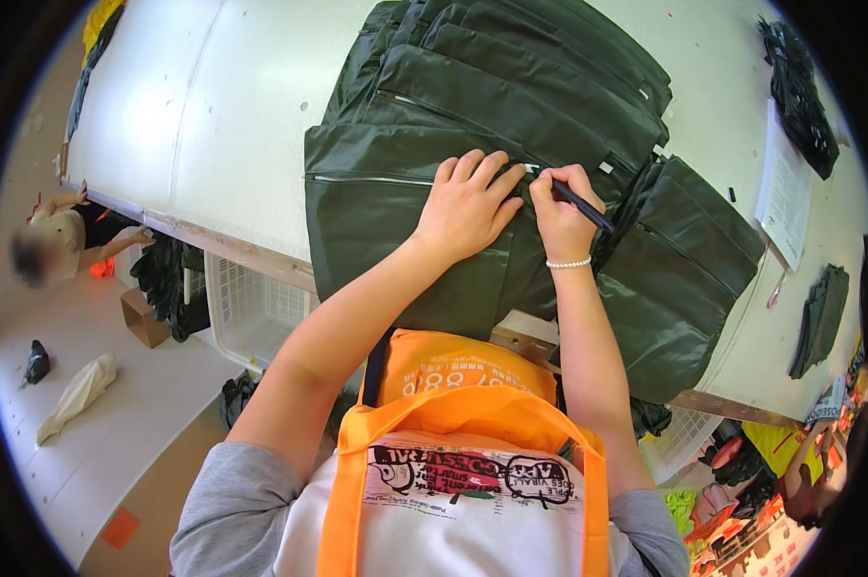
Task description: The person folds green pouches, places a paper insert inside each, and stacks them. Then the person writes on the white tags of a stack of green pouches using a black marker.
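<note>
Dark green fabric pieces with zippers lie overlapped in a pile on the white table. My left hand rests on the nearest piece, fingers stretched out and holding nothing, just right of its silvery zipper. My right hand is closed around a black pen, its tip end at a small white label beside my left fingertips. The pen's tip is too small to make out. Another white label shows on the fabric to the right.
More dark green pieces overhang the table's front edge at right. Beyond them are paper sheets, a black plastic bundle and a small black cap-like piece. White crates stand below the table. Another person is at far left.
</note>
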Demonstrator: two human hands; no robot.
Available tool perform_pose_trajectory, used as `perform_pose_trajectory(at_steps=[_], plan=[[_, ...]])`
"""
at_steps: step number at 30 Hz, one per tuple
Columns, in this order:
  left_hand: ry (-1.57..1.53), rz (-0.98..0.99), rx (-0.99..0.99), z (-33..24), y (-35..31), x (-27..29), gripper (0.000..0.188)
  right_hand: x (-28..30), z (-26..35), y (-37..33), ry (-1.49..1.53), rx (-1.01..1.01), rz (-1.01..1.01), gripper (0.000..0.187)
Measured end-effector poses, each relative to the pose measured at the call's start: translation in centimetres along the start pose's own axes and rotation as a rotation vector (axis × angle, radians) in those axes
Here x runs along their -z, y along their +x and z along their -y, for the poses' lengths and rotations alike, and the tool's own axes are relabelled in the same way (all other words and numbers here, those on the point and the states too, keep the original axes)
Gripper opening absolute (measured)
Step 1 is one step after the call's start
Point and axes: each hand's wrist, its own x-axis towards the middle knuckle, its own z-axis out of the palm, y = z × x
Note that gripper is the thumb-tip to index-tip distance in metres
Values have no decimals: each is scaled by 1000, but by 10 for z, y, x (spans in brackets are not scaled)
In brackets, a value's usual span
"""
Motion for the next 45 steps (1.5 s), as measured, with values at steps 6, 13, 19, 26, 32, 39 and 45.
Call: perform_pose_trajectory(at_steps=[6,13,19,26,32,39,45], plan=[[14,-7,5,0,0,-2,40,1,1,0,-25,-11,38,10],[7,-2,12,-1,0,-1,39,4,-1,-1,-31,21,59,10],[-48,-40,27,1,0,0,35,22,22,-21,40,-34,21,10],[-405,-352,4,14,0,-2,27,4,59,-77,-442,92,336,29],[-426,-526,-61,-5,15,28,33,83,95,-45,-195,-7,-25,21],[-204,4,-179,-38,44,-16,57,297,25,-8,-646,-80,-312,17],[24,127,-42,-22,7,-9,62,259,-1,-3,-784,69,-239,28]])
